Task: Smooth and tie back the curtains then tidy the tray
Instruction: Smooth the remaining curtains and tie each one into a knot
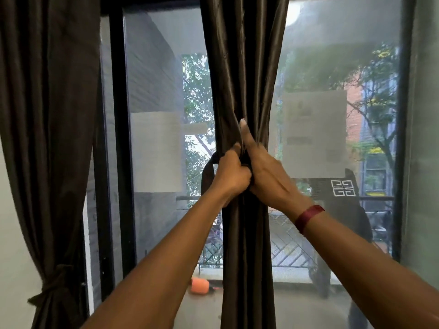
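Bare window glass (152, 67) is showing on both sides of the glossy dark-brown satin curtain (242, 67), which is hanging gathered mid-window and narrowing at the hands. The left hand (231, 172) is clenching the dark fabric tie band (206, 176) (its loop is sticking out leftward). The right hand (266, 172) is grasping the bunched folds, thumb pointing up. Two curtains are hanging; the second brown curtain (47, 115), at the left edge, is tied low.

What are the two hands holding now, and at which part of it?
The left grip curls round the dark tie-back beside its hanging loop; the right grip clasps the middle curtain at its gathered waist, thumb straight up along the fabric.
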